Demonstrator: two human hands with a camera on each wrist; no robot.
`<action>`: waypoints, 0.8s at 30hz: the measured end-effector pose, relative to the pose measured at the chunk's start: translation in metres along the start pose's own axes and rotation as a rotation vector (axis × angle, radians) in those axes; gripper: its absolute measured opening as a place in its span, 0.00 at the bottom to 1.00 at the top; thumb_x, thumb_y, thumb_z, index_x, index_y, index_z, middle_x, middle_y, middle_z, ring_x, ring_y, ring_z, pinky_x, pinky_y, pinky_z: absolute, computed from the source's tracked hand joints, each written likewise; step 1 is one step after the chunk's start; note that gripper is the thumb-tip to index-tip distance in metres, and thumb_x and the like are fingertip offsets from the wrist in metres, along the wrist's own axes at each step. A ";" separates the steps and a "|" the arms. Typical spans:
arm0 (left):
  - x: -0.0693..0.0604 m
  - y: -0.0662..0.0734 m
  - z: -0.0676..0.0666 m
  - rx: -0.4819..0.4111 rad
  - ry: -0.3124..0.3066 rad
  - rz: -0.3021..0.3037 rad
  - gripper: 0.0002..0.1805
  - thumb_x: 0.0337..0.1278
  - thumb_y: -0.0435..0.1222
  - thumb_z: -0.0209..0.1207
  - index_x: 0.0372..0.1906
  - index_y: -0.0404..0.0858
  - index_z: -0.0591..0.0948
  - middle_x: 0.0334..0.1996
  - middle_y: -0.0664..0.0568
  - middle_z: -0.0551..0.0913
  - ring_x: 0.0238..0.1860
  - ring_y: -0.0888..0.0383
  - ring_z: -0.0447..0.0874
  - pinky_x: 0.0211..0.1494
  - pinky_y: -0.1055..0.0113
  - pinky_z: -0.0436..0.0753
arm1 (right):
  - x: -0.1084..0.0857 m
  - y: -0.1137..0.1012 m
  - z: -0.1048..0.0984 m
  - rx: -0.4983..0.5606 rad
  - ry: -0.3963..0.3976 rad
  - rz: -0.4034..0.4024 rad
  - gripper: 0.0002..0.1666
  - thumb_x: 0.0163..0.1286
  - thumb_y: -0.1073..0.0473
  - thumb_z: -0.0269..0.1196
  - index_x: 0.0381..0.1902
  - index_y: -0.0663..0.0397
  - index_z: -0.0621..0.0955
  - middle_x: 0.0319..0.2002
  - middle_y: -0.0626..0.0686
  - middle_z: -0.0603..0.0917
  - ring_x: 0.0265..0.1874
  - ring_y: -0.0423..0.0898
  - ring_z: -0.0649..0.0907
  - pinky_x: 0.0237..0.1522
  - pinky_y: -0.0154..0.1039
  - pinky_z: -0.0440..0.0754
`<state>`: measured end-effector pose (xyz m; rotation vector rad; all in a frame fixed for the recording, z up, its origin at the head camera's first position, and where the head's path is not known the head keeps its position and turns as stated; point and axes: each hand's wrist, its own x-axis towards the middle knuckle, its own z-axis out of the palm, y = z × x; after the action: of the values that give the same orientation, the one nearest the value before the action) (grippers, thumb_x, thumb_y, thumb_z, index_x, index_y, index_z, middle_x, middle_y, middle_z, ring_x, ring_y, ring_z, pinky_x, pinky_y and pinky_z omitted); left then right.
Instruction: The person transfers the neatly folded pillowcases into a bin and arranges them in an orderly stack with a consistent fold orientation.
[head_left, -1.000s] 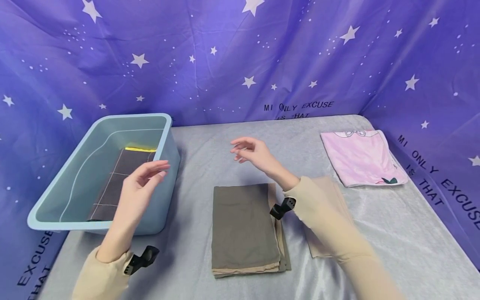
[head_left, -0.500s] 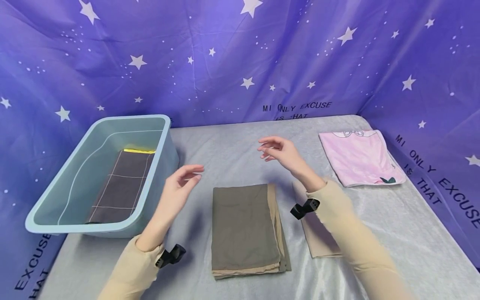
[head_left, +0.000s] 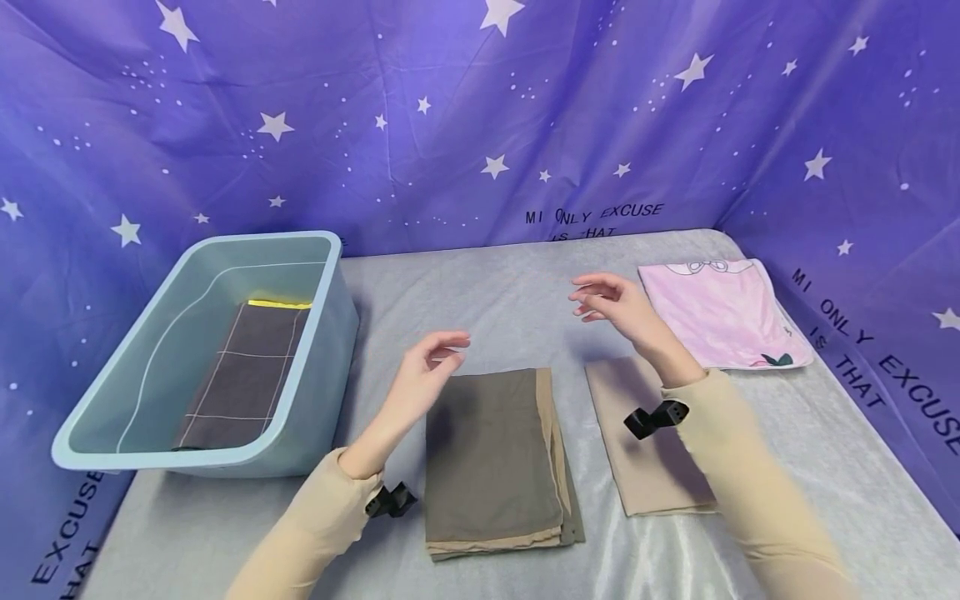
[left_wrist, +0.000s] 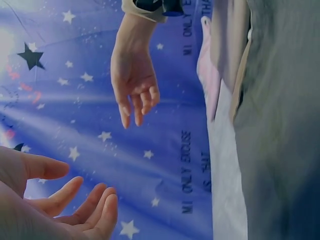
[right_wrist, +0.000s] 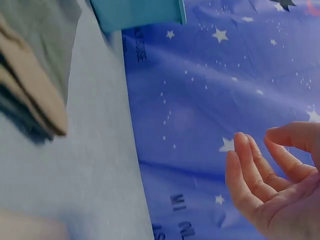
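My left hand (head_left: 422,377) hovers over the back left corner of a folded grey-brown cloth (head_left: 491,467) with tan edges, holding nothing. My right hand (head_left: 618,310) is in the air past the back edge of a folded beige cloth (head_left: 637,475), also with nothing in it. Loosely bent fingers (left_wrist: 80,210) show in the left wrist view, apart from any cloth. In the right wrist view the fingers (right_wrist: 255,175) are likewise relaxed. My right forearm covers part of the beige cloth.
A blue plastic tub (head_left: 341,350) stands at the left, with a folded dark checked cloth (head_left: 247,367) inside. A folded pink cloth (head_left: 720,317) lies at the back right. Grey fabric covers the table (head_left: 450,292), and a purple star-printed curtain (head_left: 450,67) hangs behind it.
Both hands have moved to the right: the left from beside the tub to above the grey-brown cloth, the right from behind that cloth to behind the beige one. The cloths stay put.
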<state>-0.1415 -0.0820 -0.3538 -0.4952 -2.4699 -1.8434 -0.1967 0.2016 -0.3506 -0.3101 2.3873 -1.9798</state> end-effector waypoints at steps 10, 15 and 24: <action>0.017 0.002 0.032 -0.020 -0.094 0.041 0.15 0.52 0.27 0.51 0.47 0.32 0.76 0.42 0.42 0.79 0.41 0.51 0.77 0.45 0.63 0.75 | -0.013 0.013 -0.031 -0.038 0.026 0.000 0.15 0.63 0.69 0.51 0.48 0.70 0.72 0.30 0.40 0.82 0.27 0.37 0.82 0.32 0.31 0.79; 0.029 0.004 0.048 0.003 -0.143 0.032 0.15 0.53 0.28 0.52 0.47 0.33 0.76 0.41 0.44 0.79 0.42 0.52 0.77 0.45 0.65 0.75 | -0.022 0.019 -0.048 -0.008 0.027 -0.022 0.13 0.63 0.71 0.51 0.40 0.50 0.75 0.30 0.41 0.82 0.27 0.37 0.82 0.31 0.30 0.79; 0.046 0.007 0.080 0.015 -0.227 0.007 0.15 0.55 0.30 0.51 0.48 0.33 0.75 0.42 0.43 0.79 0.41 0.51 0.77 0.40 0.70 0.76 | -0.034 0.025 -0.075 -0.066 0.060 -0.043 0.19 0.62 0.73 0.50 0.37 0.41 0.76 0.29 0.40 0.82 0.25 0.35 0.82 0.28 0.28 0.79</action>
<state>-0.1699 0.0059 -0.3620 -0.7509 -2.6133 -1.8600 -0.1778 0.2840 -0.3643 -0.3103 2.5078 -1.9586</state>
